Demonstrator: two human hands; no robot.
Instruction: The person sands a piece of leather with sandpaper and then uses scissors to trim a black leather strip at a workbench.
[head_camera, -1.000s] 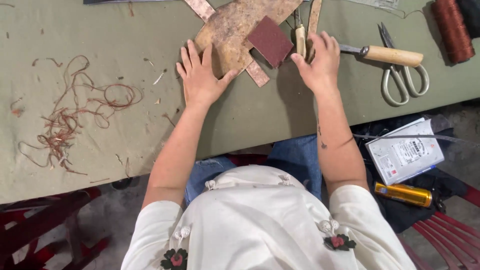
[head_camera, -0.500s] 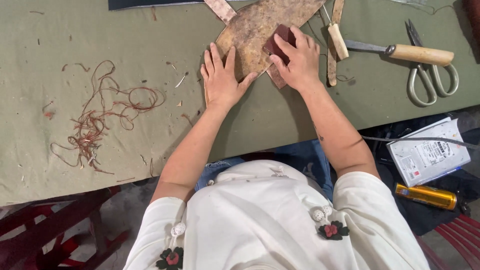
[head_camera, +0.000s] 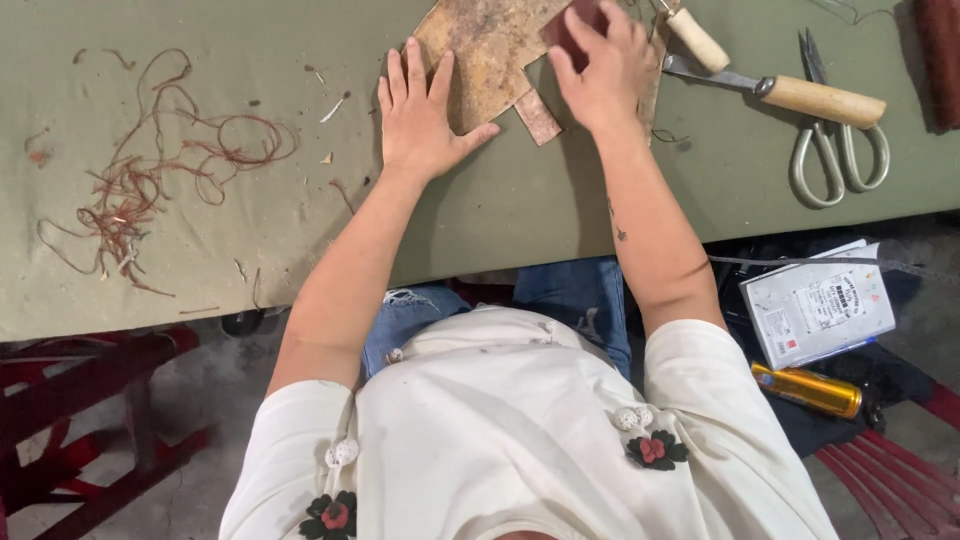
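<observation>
Green-covered worktable (head_camera: 250, 230) fills the upper view, with a concrete floor and red chair frames below. Left hand (head_camera: 420, 115) lies flat, fingers spread, palm pressed on the left edge of a mottled tan-brown leather sheet with a cut, angular outline (head_camera: 490, 50) — pinning it to the table. Right hand (head_camera: 600, 65) sits on the sheet's right part, fingers curved over a small dark maroon square patch (head_camera: 560, 30); it seems to press or slide the patch against the leather, but whether the fingers pinch it cannot be told. Both hands empty of tools.

A narrow brown leather strip (head_camera: 538, 115) pokes out from under the sheet toward the person. Just right of the right hand lies a short pale wooden-handled tool (head_camera: 695, 38), then a metal blade with a long light wooden handle (head_camera: 800, 95), then grey metal scissors (head_camera: 835, 155) — all set down, untouched. Far left, well apart, is a tangle of reddish-brown thread scraps (head_camera: 150, 180) plus a few loose slivers.

Judged from the layout: cutting looks done — sheet shaped, trimmings piled aside. The patch is being positioned, not visibly fixed; no stitching or glue shows. Off the table at right are a white printed carton (head_camera: 815, 305) and a yellow metal tube (head_camera: 805, 390) on dark cloth.
</observation>
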